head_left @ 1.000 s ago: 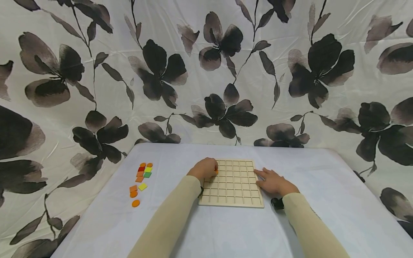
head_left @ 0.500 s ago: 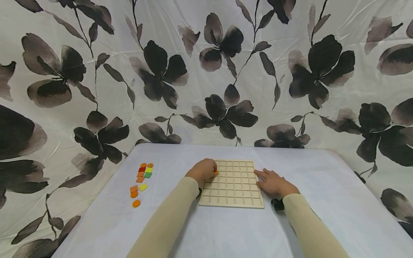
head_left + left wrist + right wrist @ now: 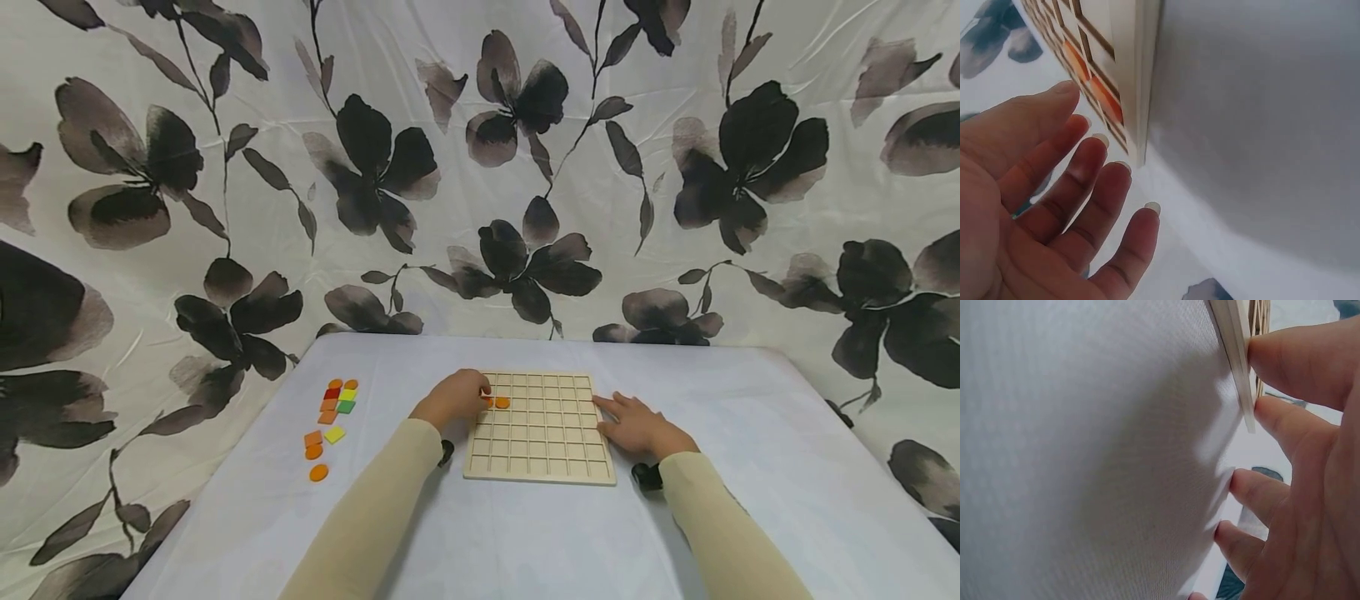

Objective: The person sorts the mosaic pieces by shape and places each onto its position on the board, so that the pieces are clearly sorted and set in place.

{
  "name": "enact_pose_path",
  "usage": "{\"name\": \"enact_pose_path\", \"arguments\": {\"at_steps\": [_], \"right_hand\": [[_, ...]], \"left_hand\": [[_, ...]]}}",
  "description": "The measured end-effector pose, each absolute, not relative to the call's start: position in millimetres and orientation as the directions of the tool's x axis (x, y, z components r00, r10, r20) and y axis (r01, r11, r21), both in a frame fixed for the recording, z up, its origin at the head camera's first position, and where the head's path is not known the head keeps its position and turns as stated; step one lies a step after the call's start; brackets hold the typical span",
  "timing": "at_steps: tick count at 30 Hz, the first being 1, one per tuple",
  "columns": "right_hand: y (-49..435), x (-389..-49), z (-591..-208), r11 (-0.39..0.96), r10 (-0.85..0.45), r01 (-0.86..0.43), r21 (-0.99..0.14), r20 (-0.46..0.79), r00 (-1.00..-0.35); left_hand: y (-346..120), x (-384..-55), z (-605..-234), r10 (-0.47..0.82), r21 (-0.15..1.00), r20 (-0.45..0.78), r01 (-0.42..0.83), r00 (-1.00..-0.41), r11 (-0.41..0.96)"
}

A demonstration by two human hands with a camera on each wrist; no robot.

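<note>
The left hand [image 3: 452,397] stood over the left side of the board, its fingers loosely bent and parted; the wrist view showed nothing between thumb and fingertips. Whether a fingertip touched the orange piece [image 3: 1107,100] nearest it could not be determined. The right hand [image 3: 637,423] was spread, thumb and forefinger resting against the board's right edge, nothing held.

Between the hands lay the gridded board [image 3: 555,433], flat on the table [image 3: 525,542]. Two orange pieces sat side by side in its cells near the left edge: a disc [image 3: 502,402] in full view and the other partly covered by the left fingers.

The pieces were judged light, stiff and thin, with little to grip once seated; a pinch at opposite rims appeared the soundest hold. The board was judged rigid and light enough to slide if pushed, hence best steadied at its side edges.

Farther left lay loose pieces: orange discs and squares, a red square [image 3: 332,393], a green piece [image 3: 346,407] and two yellow ones. A floral cloth [image 3: 510,267] hung behind.
</note>
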State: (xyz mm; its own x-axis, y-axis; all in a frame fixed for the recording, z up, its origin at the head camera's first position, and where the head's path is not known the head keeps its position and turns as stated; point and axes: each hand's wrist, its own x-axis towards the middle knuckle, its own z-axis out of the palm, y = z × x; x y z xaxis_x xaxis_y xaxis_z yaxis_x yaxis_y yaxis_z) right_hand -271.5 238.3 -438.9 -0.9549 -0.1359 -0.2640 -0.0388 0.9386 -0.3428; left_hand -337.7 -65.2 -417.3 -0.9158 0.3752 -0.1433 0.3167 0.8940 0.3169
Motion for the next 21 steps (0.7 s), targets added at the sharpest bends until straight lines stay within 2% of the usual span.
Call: {"name": "enact_pose_path", "arguments": {"at_steps": [10,21], "right_hand": [[239,-273,-442,0.944,-0.133,-0.038,-0.327,-0.272,-0.953],[239,-273,-442,0.941,-0.145,-0.051,-0.333,-0.264,-0.954]], "left_hand": [[-89,-331,-411,0.339,0.267,-0.117,0.299,-0.934,0.916],[-120,-321,-416,0.278,0.269,-0.122,0.238,-0.953,0.933]]}}
